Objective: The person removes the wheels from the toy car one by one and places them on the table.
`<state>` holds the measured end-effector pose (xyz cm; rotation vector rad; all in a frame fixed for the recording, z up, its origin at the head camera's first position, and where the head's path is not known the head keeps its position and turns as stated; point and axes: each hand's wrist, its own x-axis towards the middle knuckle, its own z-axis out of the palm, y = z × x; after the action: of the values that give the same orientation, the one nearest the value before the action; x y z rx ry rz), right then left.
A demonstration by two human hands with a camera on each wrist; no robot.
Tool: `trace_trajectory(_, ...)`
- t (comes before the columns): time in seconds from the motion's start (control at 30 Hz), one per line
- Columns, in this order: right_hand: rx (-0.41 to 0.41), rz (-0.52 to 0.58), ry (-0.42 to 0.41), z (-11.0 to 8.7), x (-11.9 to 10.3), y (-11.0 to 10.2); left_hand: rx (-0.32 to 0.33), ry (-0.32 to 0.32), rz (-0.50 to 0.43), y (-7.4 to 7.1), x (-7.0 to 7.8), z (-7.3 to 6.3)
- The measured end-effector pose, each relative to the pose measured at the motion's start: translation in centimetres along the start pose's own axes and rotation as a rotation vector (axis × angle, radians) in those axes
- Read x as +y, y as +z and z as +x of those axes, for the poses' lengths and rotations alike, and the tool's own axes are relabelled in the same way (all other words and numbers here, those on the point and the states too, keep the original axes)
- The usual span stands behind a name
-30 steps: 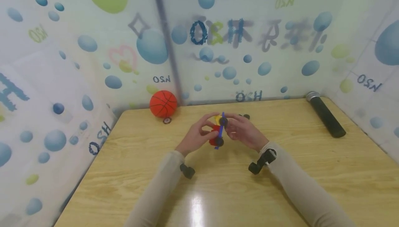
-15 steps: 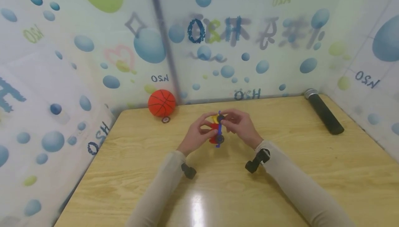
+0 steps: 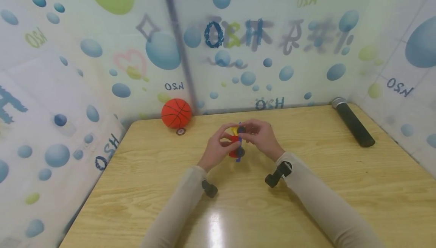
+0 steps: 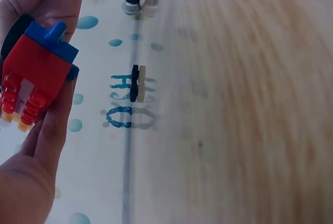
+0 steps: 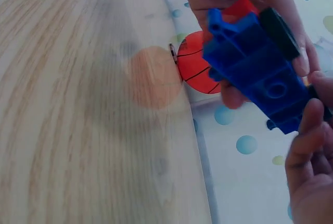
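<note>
My left hand (image 3: 215, 148) grips a toy car (image 3: 234, 140), held on its side above the table. The car has a red body, a blue chassis, black wheels and yellow parts at the far end. In the right wrist view the blue underside (image 5: 255, 67) faces the camera; one black wheel (image 5: 281, 34) sits on its side, and bare blue pegs stick out opposite. My right hand (image 3: 261, 137) pinches another black wheel (image 3: 241, 130) at the car's far end. In the left wrist view the red body (image 4: 39, 67) shows beside the left palm.
A red basketball (image 3: 176, 113) stands at the back left, with a small round disc (image 3: 181, 131) before it. A black microphone (image 3: 352, 121) lies at the right. Small black pieces (image 4: 135, 83) lie on the table near the back wall.
My right hand has moved slightly left and closed its fingers on the far wheel. The left hand still holds the car in nearly the same place.
</note>
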<state>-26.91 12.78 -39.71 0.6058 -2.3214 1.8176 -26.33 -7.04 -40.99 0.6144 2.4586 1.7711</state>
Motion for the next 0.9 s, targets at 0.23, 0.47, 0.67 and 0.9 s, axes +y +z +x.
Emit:
trace_trajectory(0.23, -0.055, -0.012, 0.041, 0.3, 0.2, 0.2, 0.062, -0.023, 0.019, 0.5, -0.7, -0.2)
trace_trajectory(0.47, -0.091, -0.037, 0.023, 0.8, 0.5, 0.3, 0.114, 0.017, 0.019, 0.5, -0.7, -0.1)
trace_trajectory(0.67, -0.128, -0.033, 0.03, 1.0, 1.2, -0.1, 0.082, -0.02, 0.055, 0.4, -0.6, 0.0)
trace_trajectory(0.9, -0.147, -0.021, 0.019, 0.9, 1.5, -0.4, 0.083, -0.055, 0.059, 0.3, -0.2, 0.3)
